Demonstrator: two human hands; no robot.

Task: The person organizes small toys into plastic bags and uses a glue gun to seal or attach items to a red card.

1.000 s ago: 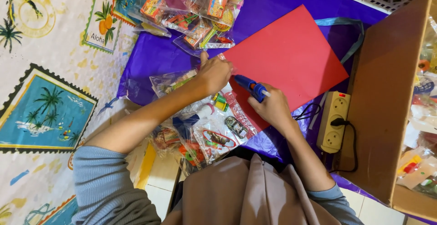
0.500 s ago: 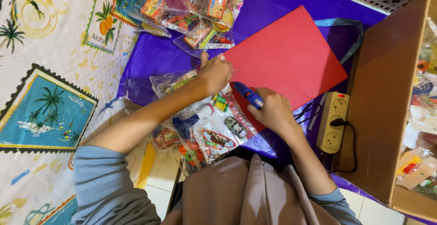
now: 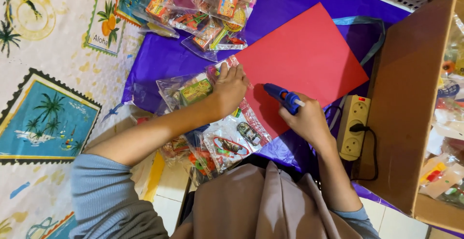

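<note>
A red sheet of card (image 3: 309,60) lies on a purple plastic cover (image 3: 164,60). My right hand (image 3: 307,120) grips a blue glue gun (image 3: 282,96), its nozzle on the red card near the lower left edge. My left hand (image 3: 229,86) presses a clear plastic toy packet (image 3: 224,67) against the card's left corner. More clear packets of small toys (image 3: 232,140) lie just below my left wrist.
A pile of toy packets (image 3: 208,7) sits at the top. A beige power strip (image 3: 353,125) with a black plug lies right of my right hand. A brown cardboard box (image 3: 411,99) with packets inside stands at the right. A printed mat (image 3: 53,74) covers the left.
My right hand has slid the glue gun leftward along the red card's lower edge. My left hand stays on the packet at the corner.
</note>
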